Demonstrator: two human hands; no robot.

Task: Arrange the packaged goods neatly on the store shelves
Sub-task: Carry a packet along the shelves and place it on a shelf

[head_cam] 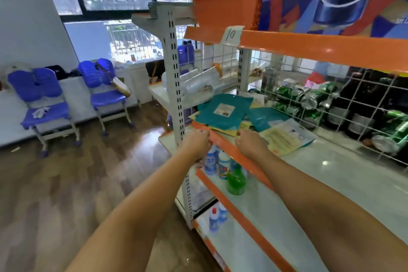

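A loose pile of flat packets lies at the left end of the middle shelf [344, 161]: teal packets [223, 112] on top, yellow ones [284, 138] beneath and to the right. Both my arms reach forward to the shelf's orange front edge. My left hand [196, 142] is at the shelf's left corner, knuckles up and fingers curled over the edge. My right hand [250, 142] sits a little to the right, fingers bent down at the front of the pile. The blur hides whether either hand grips a packet.
Bottles [223, 164] and a green bottle [235, 180] stand on the shelf below. Green cans [304, 99] lie behind the wire grid. An orange basket [227, 6] sits on top. Two blue chairs [46, 104] stand at the left wall on the wooden floor.
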